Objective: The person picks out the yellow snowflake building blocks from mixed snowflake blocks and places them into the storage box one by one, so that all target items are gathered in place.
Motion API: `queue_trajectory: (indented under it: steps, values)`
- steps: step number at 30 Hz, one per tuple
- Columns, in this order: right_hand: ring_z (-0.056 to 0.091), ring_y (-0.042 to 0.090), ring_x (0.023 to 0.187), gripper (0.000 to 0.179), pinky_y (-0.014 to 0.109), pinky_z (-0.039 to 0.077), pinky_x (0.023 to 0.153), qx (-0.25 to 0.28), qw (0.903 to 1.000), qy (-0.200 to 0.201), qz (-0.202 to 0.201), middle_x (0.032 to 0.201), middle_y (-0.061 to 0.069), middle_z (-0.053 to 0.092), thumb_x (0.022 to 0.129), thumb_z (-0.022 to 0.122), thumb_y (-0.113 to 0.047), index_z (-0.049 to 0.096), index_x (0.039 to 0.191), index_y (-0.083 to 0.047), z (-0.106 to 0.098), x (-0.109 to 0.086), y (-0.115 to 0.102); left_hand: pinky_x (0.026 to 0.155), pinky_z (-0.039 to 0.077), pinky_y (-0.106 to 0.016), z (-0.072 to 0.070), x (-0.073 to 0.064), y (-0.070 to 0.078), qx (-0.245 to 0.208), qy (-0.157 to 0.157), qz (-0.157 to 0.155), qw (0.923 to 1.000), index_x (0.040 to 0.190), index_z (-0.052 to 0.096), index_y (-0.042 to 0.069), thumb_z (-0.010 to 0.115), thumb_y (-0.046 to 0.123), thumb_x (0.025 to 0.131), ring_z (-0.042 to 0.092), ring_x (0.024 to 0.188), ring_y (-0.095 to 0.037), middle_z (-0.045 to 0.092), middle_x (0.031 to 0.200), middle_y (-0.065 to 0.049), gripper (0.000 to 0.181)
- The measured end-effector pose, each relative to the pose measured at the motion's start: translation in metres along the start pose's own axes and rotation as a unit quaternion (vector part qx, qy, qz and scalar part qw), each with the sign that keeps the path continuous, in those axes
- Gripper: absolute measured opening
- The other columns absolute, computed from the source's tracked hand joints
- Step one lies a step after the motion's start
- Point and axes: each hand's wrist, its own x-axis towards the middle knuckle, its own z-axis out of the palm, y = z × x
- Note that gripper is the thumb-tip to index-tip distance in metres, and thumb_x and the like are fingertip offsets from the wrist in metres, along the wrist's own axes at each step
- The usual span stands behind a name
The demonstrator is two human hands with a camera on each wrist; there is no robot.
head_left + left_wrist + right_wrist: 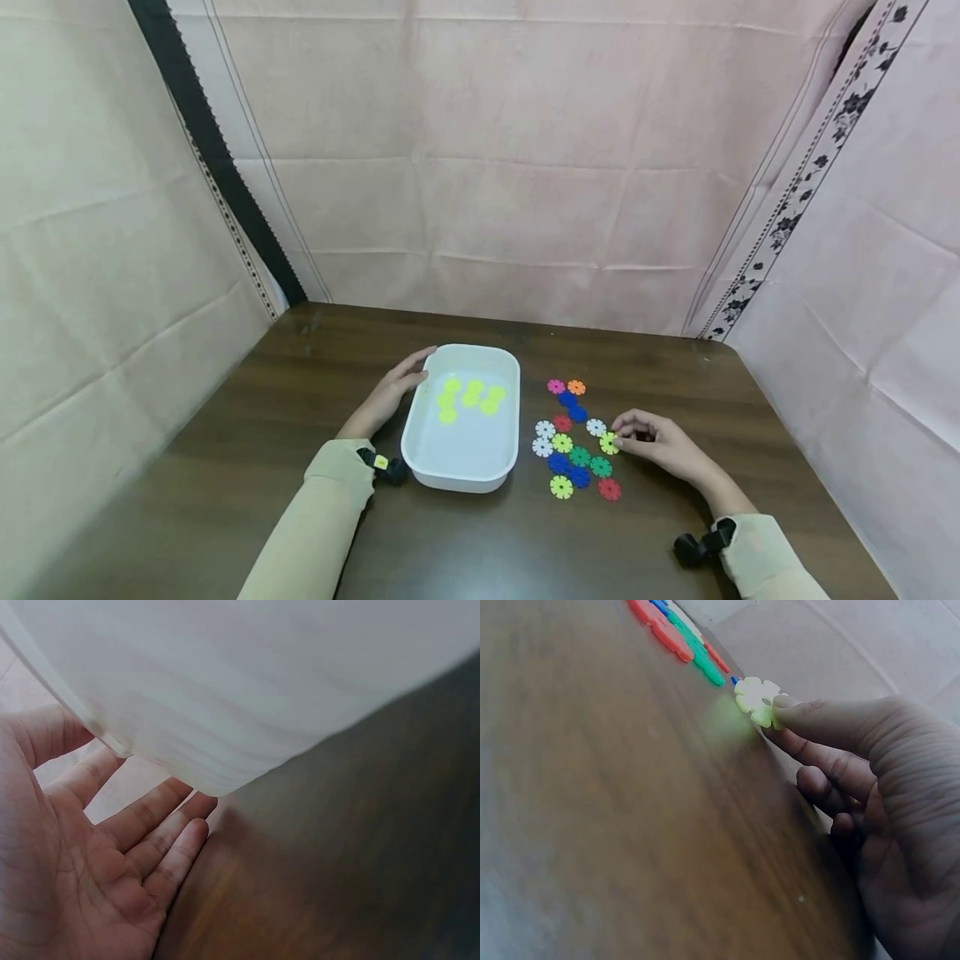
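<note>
My right hand (654, 440) pinches a yellow-green notched flower-shaped disc (759, 700) between thumb and index finger. In the right wrist view the disc is tilted up above the brown table, and its other fingers are curled in below. My left hand (390, 398) lies along the far left side of a white plastic tub (461, 462), its fingers mostly straight. In the left wrist view, the fingertips (196, 827) meet the tub's outer wall (225, 697) and the thumb is up by the rim. Several yellow-green discs (471, 398) lie inside the tub.
Right of the tub, loose discs spread over the table: blue (578, 477), green (601, 466), red (609, 488), white (545, 429), pink (556, 386), orange (576, 387) and yellow-green (561, 487). Pale cloth (510, 208) hangs behind and at both sides of the brown table (225, 483).
</note>
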Motion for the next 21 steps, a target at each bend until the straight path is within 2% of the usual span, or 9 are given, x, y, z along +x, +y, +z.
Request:
queue_trajectory:
  steps: [7, 9, 14, 18, 21]
  values:
    - [0.064, 0.020, 0.091, 0.021, 0.028, 0.051, 0.076, -0.003, 1.0000, 0.006, 0.001, 0.100, 0.006, 0.070, 0.095, 0.072, -0.027, 0.068, 0.112, -0.015, -0.001, -0.001, 0.000, 0.114, 0.016, -0.067, 0.001, 0.000, 0.001, 0.003, 0.001, -0.005, 1.0000, 0.156, 0.038, 0.021, 0.046, 0.027, 0.107, 0.035, 0.140, -0.033, 0.042, 0.152, -0.010, 0.051]
    - [0.064, 0.019, 0.090, 0.020, 0.028, 0.052, 0.076, -0.006, 0.9999, 0.011, 0.003, 0.099, 0.005, 0.070, 0.095, 0.072, -0.027, 0.069, 0.111, -0.015, -0.002, -0.004, 0.000, 0.114, 0.017, -0.066, 0.003, 0.001, -0.004, 0.001, -0.004, -0.005, 1.0000, 0.156, 0.037, 0.022, 0.046, 0.027, 0.107, 0.036, 0.140, -0.033, 0.042, 0.152, -0.010, 0.051]
    - [0.066, 0.018, 0.087, 0.016, 0.028, 0.054, 0.075, -0.015, 0.9995, 0.027, -0.010, 0.096, 0.004, 0.071, 0.095, 0.072, -0.024, 0.069, 0.106, -0.014, -0.006, -0.006, -0.009, 0.114, 0.019, -0.064, 0.006, 0.007, -0.028, -0.012, -0.010, -0.013, 0.9998, 0.155, 0.039, 0.028, 0.048, 0.031, 0.106, 0.038, 0.139, -0.031, 0.044, 0.151, -0.009, 0.050]
    - [0.068, 0.023, 0.091, 0.016, 0.031, 0.056, 0.076, -0.009, 0.9987, 0.024, -0.044, 0.098, 0.006, 0.071, 0.096, 0.071, -0.023, 0.068, 0.107, -0.012, -0.005, 0.016, -0.032, 0.114, 0.020, -0.064, 0.002, 0.013, -0.038, -0.011, 0.015, 0.004, 0.9998, 0.151, 0.045, 0.034, 0.052, 0.036, 0.104, 0.041, 0.136, -0.029, 0.048, 0.147, -0.005, 0.047]
    - [0.066, 0.029, 0.094, 0.020, 0.038, 0.057, 0.079, 0.013, 0.9989, 0.009, -0.045, 0.101, 0.006, 0.070, 0.096, 0.071, -0.028, 0.068, 0.110, -0.014, 0.002, 0.040, -0.055, 0.114, 0.018, -0.066, -0.002, 0.017, -0.038, -0.007, 0.024, 0.020, 0.9995, 0.149, 0.046, 0.035, 0.053, 0.039, 0.103, 0.042, 0.136, -0.029, 0.049, 0.146, -0.005, 0.047]
